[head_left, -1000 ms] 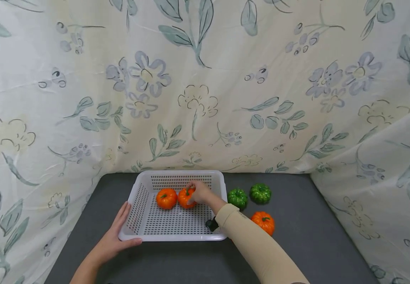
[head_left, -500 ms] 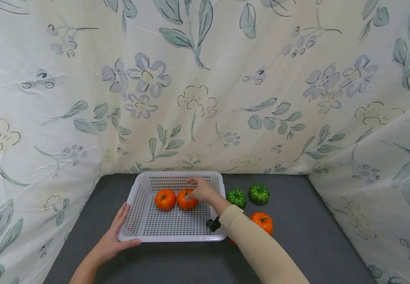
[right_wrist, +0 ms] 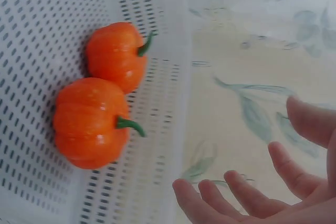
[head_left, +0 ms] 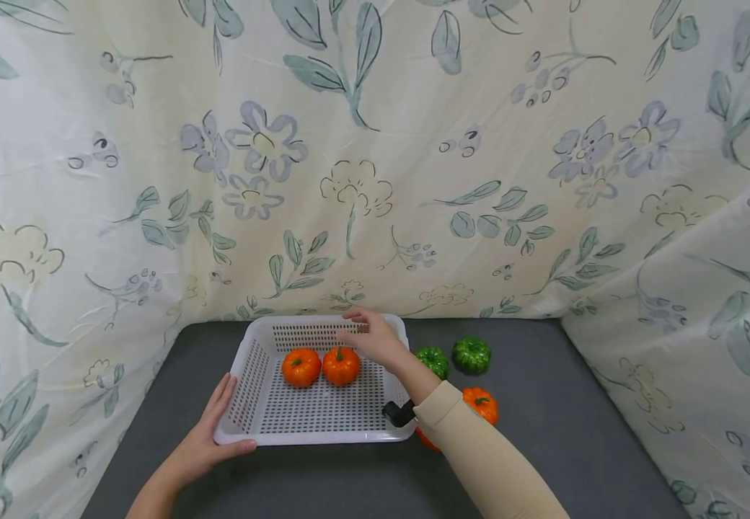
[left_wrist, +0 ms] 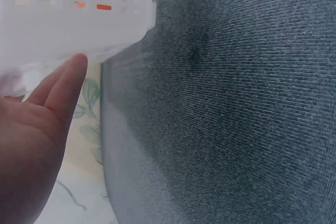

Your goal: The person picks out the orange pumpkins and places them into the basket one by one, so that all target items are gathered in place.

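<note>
A white perforated plastic basket stands on the dark table, with two orange pumpkins side by side toward its back. Both have green stems, and in the right wrist view the nearer pumpkin overlaps the other one. My left hand touches the basket's front left corner, fingers along the left wall and thumb by the front rim. In the left wrist view, its straight fingers lie against the white wall. Over the back right of the basket hovers my right hand, fingers spread, holding nothing, apart from the pumpkins.
Right of the basket sit two green pumpkins, one partly behind the right forearm. An orange pumpkin and another orange piece show beside the sleeve, partly hidden. A floral curtain hangs behind the dark table.
My right hand has let go of the right-hand pumpkin in the basket and risen up and back, its fingers spreading. The left hand has stayed at the basket's corner.
</note>
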Motion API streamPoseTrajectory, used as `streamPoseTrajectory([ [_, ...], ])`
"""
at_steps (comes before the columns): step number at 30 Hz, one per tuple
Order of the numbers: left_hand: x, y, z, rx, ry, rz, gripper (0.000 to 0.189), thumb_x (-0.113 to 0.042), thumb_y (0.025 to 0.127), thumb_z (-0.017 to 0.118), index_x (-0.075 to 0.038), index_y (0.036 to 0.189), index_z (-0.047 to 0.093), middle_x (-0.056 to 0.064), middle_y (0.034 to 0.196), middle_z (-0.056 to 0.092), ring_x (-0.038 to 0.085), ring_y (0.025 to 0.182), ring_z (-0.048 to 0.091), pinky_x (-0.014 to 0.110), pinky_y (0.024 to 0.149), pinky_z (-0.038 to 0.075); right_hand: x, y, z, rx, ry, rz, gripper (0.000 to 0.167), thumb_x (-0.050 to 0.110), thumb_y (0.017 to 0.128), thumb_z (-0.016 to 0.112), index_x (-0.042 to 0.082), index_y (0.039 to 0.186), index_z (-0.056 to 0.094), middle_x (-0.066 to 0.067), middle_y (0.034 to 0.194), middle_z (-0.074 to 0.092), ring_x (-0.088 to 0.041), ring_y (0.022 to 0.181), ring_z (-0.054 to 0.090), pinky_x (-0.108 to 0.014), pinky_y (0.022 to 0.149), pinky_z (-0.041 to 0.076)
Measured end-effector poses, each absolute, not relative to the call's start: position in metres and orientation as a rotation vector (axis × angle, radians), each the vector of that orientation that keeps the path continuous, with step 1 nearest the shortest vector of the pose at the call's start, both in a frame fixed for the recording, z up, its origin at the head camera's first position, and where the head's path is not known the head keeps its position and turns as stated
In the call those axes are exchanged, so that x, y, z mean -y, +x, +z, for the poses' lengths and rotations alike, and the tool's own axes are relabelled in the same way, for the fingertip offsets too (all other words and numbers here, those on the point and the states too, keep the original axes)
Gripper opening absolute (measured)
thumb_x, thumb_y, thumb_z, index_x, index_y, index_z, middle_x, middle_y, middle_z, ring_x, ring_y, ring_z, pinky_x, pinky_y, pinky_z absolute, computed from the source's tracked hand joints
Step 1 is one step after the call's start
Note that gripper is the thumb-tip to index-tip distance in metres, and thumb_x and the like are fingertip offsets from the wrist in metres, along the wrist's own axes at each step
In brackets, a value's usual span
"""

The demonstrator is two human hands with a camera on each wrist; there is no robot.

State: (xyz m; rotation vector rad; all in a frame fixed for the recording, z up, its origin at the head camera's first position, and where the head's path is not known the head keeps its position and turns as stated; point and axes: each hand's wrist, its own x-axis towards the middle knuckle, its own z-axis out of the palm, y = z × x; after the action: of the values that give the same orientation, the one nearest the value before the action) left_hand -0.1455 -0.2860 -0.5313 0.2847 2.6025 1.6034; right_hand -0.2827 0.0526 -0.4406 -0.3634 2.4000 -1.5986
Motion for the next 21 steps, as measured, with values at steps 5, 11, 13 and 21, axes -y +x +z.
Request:
streamPoseTrajectory([
  [5, 0.286, -0.144, -0.535, -2.611, 0.309, 1.620, 0.116, -0.011, 0.078, 0.084, -0.019, 0.164, 0.007, 0.008, 0.170, -0.014, 0.051, 0.149, -0.006, 0.027, 0.119, 0.005, -0.064, -0.270, -0.427, -2.442, -0.405, -1.635, 0.043, 0.035, 0.095, 0.070, 0.021, 0.135, 0.060, -0.012, 0.149, 0.051, -0.040, 0.138, 0.048, -0.058, 0.105, 0.045],
  [11, 0.286, -0.145, -0.538, -2.621, 0.321, 1.642, 0.114, -0.010, 0.078, 0.083, -0.017, 0.164, 0.007, 0.009, 0.170, -0.013, 0.049, 0.149, -0.006, 0.040, 0.121, 0.001, -0.078, -0.262, -0.421, -2.490, -0.423, -1.664, 0.045, 0.034, 0.096, 0.070, 0.021, 0.138, 0.059, -0.008, 0.149, 0.052, -0.039, 0.137, 0.049, -0.059, 0.105, 0.044],
  [13, 0.286, -0.146, -0.538, -2.613, 0.311, 1.652, 0.114, -0.010, 0.078, 0.083, -0.017, 0.164, 0.008, 0.009, 0.170, -0.013, 0.049, 0.150, -0.007, 0.062, 0.116, -0.001, -0.083, -0.260, -0.421, -2.510, -0.419, -1.671, 0.045, 0.034, 0.095, 0.070, 0.022, 0.137, 0.060, -0.006, 0.148, 0.053, -0.038, 0.136, 0.049, -0.059, 0.105, 0.044],
  [21, 0.285, -0.148, -0.535, -2.645, 0.269, 1.594, 0.115, -0.013, 0.078, 0.084, -0.019, 0.164, 0.007, 0.008, 0.170, -0.013, 0.050, 0.150, -0.005, 0.079, 0.108, 0.005, -0.104, -0.251, -0.418, -2.575, -0.443, -1.697, 0.048, 0.038, 0.096, 0.069, 0.019, 0.138, 0.059, -0.001, 0.144, 0.057, -0.032, 0.136, 0.052, -0.056, 0.105, 0.046],
])
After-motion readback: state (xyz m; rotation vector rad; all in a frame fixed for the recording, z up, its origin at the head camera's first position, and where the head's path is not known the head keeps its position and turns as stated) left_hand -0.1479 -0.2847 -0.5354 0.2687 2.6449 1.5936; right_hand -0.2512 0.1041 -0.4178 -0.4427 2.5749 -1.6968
